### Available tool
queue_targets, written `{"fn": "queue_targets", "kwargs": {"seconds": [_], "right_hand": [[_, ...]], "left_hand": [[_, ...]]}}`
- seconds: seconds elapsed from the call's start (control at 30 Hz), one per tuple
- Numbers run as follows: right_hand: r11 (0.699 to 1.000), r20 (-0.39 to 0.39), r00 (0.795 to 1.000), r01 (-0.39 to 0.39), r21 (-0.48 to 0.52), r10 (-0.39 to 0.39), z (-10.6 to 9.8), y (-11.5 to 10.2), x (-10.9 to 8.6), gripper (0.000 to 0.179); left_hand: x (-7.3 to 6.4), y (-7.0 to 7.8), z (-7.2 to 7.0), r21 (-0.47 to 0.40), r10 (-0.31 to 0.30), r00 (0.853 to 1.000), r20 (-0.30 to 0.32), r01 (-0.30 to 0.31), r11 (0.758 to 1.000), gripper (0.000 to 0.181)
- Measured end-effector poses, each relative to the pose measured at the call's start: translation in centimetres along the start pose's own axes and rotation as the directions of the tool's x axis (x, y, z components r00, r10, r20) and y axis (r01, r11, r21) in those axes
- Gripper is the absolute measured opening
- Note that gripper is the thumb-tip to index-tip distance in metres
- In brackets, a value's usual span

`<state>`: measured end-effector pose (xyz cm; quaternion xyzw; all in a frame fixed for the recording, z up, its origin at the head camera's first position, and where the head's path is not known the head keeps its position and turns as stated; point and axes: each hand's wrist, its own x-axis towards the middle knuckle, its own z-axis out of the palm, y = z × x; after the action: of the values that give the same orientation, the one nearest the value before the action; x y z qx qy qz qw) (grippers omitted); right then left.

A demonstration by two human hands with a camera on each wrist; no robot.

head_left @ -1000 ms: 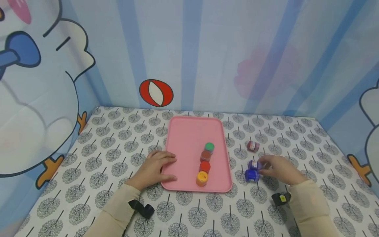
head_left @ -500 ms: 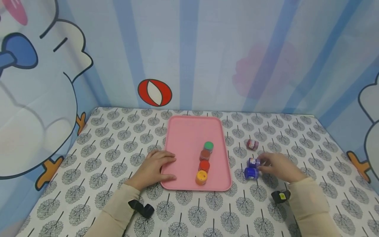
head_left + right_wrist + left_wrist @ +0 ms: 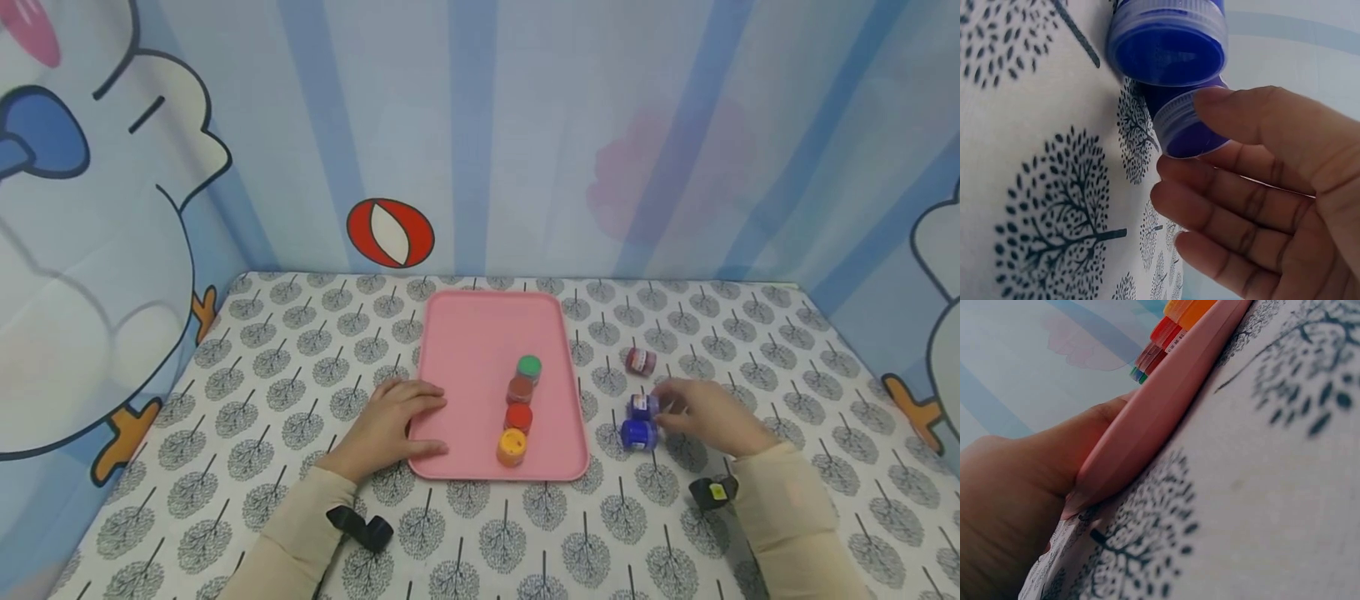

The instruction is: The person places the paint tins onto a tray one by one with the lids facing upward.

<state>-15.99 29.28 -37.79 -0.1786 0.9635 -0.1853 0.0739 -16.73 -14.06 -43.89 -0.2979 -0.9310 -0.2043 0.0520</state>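
Note:
My left hand (image 3: 392,425) rests over the near left corner of a pink tray (image 3: 465,333), with the thumb against its rim in the left wrist view. My right hand (image 3: 705,415) holds a small purple paint jar (image 3: 642,407) by its clear-rimmed lid end. In the right wrist view the thumb (image 3: 1229,112) presses on that lid, the index finger is partly hidden behind it, and the other fingers are loosely bent below. Beside it, touching or nearly so, a blue paint jar (image 3: 637,434) lies on its side. A dark red jar (image 3: 641,361) lies farther back.
On the tray's right half, jars with green (image 3: 528,367), brown (image 3: 520,388), red (image 3: 518,417) and orange (image 3: 512,446) lids stand in a slanting row. A tree-patterned cloth (image 3: 300,375) covers the table. A printed curtain (image 3: 525,150) hangs behind.
The whole view has shifted slightly. My right hand stays at the purple jar and has edged a little away from me; the left hand and the jars on the tray keep their places.

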Motion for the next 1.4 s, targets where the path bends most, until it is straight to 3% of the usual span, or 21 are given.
{"fn": "queue_targets", "kwargs": {"seconds": [0.37,0.93,1.4], "right_hand": [[0.999,-0.019,1.000,-0.007,0.038,0.008,0.1,0.1,0.1,0.025],[1.000,-0.102,0.995,-0.003,0.016,0.004,-0.1,-0.4,0.0,0.029],[0.996,-0.165,0.986,0.002,-0.087,-0.016,-0.4,-1.8,-0.1,0.034]], "left_hand": [[0.0,0.0,0.1,-0.004,-0.002,1.000,-0.008,0.002,1.000,0.066],[0.0,-0.1,0.1,-0.008,0.002,1.000,-0.016,-0.002,1.000,0.066],[0.1,0.0,0.0,-0.003,0.003,1.000,-0.002,-0.003,1.000,0.066]]}}
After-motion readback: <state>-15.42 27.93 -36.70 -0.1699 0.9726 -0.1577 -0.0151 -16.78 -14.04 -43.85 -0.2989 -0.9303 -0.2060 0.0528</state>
